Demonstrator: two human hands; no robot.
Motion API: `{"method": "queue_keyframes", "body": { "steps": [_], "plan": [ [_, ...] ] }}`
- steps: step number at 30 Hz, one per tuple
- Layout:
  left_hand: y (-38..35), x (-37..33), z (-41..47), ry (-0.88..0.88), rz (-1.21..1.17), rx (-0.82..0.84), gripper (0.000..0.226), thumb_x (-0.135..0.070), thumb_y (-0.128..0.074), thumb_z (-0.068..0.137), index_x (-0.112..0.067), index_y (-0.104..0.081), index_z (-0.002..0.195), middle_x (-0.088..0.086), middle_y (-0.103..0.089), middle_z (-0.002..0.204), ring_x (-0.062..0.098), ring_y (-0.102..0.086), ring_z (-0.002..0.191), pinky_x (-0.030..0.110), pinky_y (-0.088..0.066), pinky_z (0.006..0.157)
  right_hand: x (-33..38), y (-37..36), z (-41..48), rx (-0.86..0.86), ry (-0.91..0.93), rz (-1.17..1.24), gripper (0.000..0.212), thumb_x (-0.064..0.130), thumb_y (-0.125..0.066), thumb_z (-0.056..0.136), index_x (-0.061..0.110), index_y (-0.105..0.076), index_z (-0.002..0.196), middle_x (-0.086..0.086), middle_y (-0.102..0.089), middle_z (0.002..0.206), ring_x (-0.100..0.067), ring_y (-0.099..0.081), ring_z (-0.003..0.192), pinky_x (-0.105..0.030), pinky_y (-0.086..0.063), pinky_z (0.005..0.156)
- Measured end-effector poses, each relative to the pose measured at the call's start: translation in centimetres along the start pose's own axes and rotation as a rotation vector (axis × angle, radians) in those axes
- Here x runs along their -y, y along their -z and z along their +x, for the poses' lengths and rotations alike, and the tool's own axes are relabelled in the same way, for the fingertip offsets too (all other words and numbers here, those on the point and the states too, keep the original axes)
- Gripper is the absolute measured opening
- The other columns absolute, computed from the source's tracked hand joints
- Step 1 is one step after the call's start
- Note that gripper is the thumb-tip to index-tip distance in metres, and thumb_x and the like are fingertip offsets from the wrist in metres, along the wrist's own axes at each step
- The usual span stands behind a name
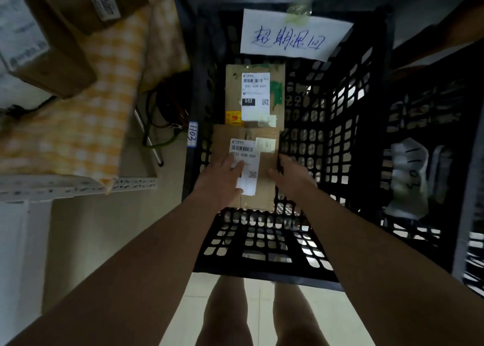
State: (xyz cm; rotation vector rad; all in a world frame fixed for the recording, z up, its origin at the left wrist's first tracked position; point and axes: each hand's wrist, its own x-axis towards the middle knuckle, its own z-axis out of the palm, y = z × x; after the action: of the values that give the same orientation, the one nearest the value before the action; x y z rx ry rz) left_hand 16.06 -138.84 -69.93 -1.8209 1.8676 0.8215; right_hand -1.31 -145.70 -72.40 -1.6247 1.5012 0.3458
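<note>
Nearer parcel [262, 199], long axis away, seemingly flat

White slotted shelf [78, 185], taken as reference.
On it: yellow checked cloth [99, 96]; labelled brown cardboard boxes [52, 57].
Just right of it: metal rod [149, 138], tangled dark cables [167, 109].
Below it: pale tiled floor [260, 319].
Light: dim.

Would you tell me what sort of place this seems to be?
Probably a parcel depot or courier pickup storeroom: the nearer parcel and the farther parcel, both with barcoded shipping labels, lie in a black crate bearing a handwritten paper sign, and labelled boxes sit at the left.
</note>
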Motion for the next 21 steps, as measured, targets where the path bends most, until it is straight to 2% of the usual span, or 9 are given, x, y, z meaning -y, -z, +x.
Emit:
{"method": "queue_keyframes", "body": {
  "steps": [3, 6, 8, 12, 17, 21],
  "plan": [
    [2.1, -0.7, -1.7, -0.037, 0.075, -0.076, 0.068, -0.043, -0.041, 0.099, -0.019, -0.008, 0.153, 0.010, 0.000, 0.161, 0.027, -0.003, 0.147, 0.040, -0.007, 0.119, 1.2, 2.1, -2.2, -0.024, 0.054, -0.105, 0.049, 0.035, -0.044, 0.097, 0.024, -0.037, 0.144, -0.009, -0.043, 0.143, -0.030, -0.047, 0.122, -0.045, -0.050, 0.093],
    [4.4, -0.9, -4.5, -0.040, 0.101, -0.147, 0.066, -0.043, -0.039, 0.100, -0.019, -0.010, 0.153, 0.010, 0.001, 0.161, 0.026, 0.001, 0.148, 0.040, -0.002, 0.118, 2.5, 5.0, -5.3, -0.045, 0.111, -0.216, 0.051, 0.033, -0.042, 0.099, 0.022, -0.033, 0.148, -0.008, -0.027, 0.155, -0.029, -0.026, 0.140, -0.044, -0.037, 0.108],
    [6.0, -0.9, -7.0, -0.005, 0.099, -0.195, 0.064, -0.042, -0.038, 0.100, -0.019, -0.011, 0.153, 0.010, 0.000, 0.161, 0.026, 0.000, 0.148, 0.039, -0.002, 0.118, 3.6, 6.9, -7.6, -0.059, 0.158, -0.251, 0.053, 0.037, -0.041, 0.100, 0.022, -0.029, 0.150, -0.007, -0.020, 0.159, -0.028, -0.018, 0.144, -0.043, -0.029, 0.113],
    [8.9, -1.4, -13.6, 0.121, 0.019, -0.290, 0.058, -0.039, -0.036, 0.101, -0.017, -0.018, 0.152, 0.012, -0.005, 0.160, 0.027, -0.005, 0.148, 0.038, -0.006, 0.118, 6.3, 10.4, -12.7, -0.081, 0.272, -0.314, 0.055, 0.045, -0.038, 0.100, 0.024, -0.028, 0.150, -0.006, -0.021, 0.159, -0.028, -0.017, 0.145, -0.042, -0.023, 0.116],
    [12.2, -4.6, -22.1, 0.327, -0.019, -0.465, 0.055, -0.041, -0.038, 0.100, -0.017, -0.029, 0.148, 0.009, -0.027, 0.155, 0.026, -0.022, 0.143, 0.039, -0.027, 0.114, 8.9, 14.4, -20.5, -0.144, 0.526, -0.455, 0.055, 0.049, -0.029, 0.101, 0.021, -0.033, 0.148, -0.007, -0.027, 0.156, -0.028, -0.021, 0.144, -0.041, -0.020, 0.115],
    [12.8, -9.4, -28.6, 0.474, -0.017, -0.572, 0.056, -0.045, -0.033, 0.100, -0.018, -0.026, 0.149, 0.009, -0.025, 0.156, 0.027, -0.022, 0.143, 0.039, -0.025, 0.114, 8.2, 17.1, -27.4, -0.193, 0.694, -0.550, 0.056, 0.048, -0.029, 0.102, 0.022, -0.025, 0.151, -0.006, -0.027, 0.156, -0.028, -0.022, 0.143, -0.040, -0.019, 0.116]
  ]
}}
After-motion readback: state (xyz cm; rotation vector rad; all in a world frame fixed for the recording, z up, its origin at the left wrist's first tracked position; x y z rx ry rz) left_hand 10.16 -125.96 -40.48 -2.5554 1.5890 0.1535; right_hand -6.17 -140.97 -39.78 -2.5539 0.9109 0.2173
